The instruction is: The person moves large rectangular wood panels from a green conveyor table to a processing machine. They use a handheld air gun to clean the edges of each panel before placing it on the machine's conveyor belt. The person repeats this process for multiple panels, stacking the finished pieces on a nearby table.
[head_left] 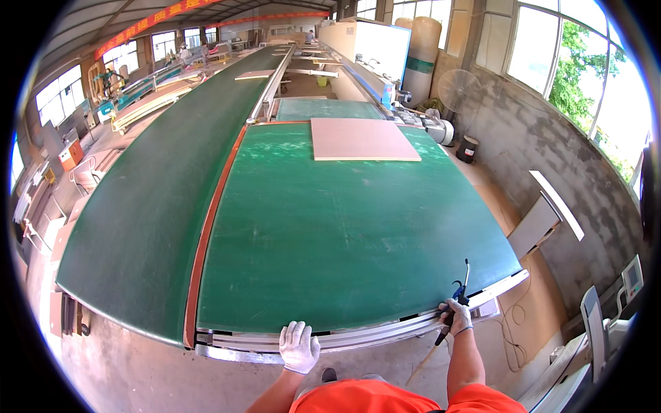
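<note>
My left hand [299,347], in a white glove, lies over the metal rail [237,344] at the near end of a green conveyor belt [330,241]. Its fingers stretch forward on the rail and hold nothing. My right hand [456,318], gloved too, is closed around an air blow gun [461,296] above the belt's near right corner. The gun's thin bent nozzle points up and away from me, and its hose drops below my hand. A pale pinkish flat panel [365,140] lies on the far part of the belt, beyond reach of both hands.
A second long dark green belt [151,206] runs along the left, split off by a reddish-brown strip [215,234]. Past the panel stands a motor [438,129]. On the right are a black bucket [467,149], a leaning panel [536,227] and a control screen [632,277].
</note>
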`<state>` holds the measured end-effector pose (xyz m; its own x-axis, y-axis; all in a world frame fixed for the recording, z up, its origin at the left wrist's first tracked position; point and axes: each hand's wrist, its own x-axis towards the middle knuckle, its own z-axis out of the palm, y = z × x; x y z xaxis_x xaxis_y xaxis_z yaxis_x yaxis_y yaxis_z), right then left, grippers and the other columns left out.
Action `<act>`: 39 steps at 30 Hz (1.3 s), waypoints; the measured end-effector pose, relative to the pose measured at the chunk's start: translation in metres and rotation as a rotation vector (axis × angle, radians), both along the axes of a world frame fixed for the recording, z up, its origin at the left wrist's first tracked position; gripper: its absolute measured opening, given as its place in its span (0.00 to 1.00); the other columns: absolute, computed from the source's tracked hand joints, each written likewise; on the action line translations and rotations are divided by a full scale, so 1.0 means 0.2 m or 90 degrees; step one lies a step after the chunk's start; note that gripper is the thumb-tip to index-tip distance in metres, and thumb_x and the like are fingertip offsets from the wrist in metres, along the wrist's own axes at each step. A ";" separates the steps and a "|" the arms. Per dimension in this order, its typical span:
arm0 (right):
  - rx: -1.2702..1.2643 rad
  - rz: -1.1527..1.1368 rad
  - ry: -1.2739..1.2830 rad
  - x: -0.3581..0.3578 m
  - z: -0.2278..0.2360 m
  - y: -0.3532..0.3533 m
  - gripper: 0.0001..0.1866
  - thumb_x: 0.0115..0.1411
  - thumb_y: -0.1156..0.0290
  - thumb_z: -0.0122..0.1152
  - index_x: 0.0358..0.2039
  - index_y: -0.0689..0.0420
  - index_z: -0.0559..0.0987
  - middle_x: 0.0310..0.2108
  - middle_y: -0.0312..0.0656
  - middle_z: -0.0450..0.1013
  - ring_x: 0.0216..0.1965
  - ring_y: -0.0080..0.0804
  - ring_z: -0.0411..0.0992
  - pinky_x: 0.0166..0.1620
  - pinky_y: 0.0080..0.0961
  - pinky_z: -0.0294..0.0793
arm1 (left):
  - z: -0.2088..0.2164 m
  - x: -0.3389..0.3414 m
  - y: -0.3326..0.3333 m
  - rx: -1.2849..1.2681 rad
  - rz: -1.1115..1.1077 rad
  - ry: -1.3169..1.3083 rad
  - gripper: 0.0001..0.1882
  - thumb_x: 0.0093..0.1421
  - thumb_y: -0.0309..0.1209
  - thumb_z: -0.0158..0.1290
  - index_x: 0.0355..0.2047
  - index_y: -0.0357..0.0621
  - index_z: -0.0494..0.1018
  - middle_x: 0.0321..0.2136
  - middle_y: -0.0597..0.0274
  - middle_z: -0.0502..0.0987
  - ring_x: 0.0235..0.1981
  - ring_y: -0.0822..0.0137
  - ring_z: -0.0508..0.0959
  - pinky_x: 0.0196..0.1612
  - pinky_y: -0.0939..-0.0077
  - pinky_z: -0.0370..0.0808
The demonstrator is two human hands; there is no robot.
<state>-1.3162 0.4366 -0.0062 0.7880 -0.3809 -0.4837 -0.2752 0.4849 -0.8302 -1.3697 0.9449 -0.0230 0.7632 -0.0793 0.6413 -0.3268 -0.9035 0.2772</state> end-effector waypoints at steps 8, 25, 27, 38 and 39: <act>0.017 -0.010 0.010 0.02 0.00 -0.02 0.11 0.60 0.65 0.68 0.37 0.56 0.78 0.31 0.46 0.80 0.18 0.32 0.73 0.22 0.30 0.75 | 0.00 0.01 -0.03 0.010 0.022 0.012 0.21 0.51 0.34 0.61 0.46 0.42 0.77 0.51 0.52 0.75 0.55 0.47 0.74 0.59 0.42 0.70; 0.046 0.139 -0.023 -0.25 0.00 -0.10 0.10 0.62 0.66 0.68 0.35 0.58 0.79 0.27 0.43 0.80 0.17 0.30 0.74 0.21 0.30 0.73 | 0.01 0.03 -0.43 -0.033 -0.014 0.047 0.21 0.53 0.33 0.63 0.47 0.41 0.75 0.48 0.49 0.76 0.54 0.44 0.74 0.60 0.43 0.68; -0.007 0.148 -0.015 -0.49 0.07 -0.19 0.10 0.62 0.62 0.68 0.32 0.56 0.81 0.25 0.40 0.79 0.18 0.26 0.73 0.21 0.26 0.71 | -0.01 0.01 -0.72 -0.056 -0.112 0.046 0.20 0.53 0.31 0.62 0.46 0.42 0.75 0.47 0.51 0.78 0.51 0.46 0.76 0.58 0.49 0.71; -0.174 -0.675 0.120 -1.95 0.11 -1.85 0.14 0.61 0.58 0.67 0.26 0.53 0.75 0.15 0.34 0.71 0.13 0.25 0.67 0.18 0.28 0.64 | -0.63 -0.72 -2.48 -0.240 -0.498 0.632 0.14 0.60 0.30 0.56 0.45 0.34 0.78 0.41 0.47 0.80 0.44 0.54 0.81 0.53 0.59 0.77; -0.181 -0.697 0.163 -2.11 0.12 -1.96 0.14 0.61 0.60 0.68 0.26 0.52 0.75 0.15 0.33 0.70 0.13 0.25 0.68 0.17 0.28 0.65 | -0.64 -0.73 -2.56 -0.264 -0.517 0.721 0.16 0.61 0.32 0.57 0.45 0.35 0.80 0.40 0.47 0.83 0.42 0.56 0.83 0.52 0.62 0.78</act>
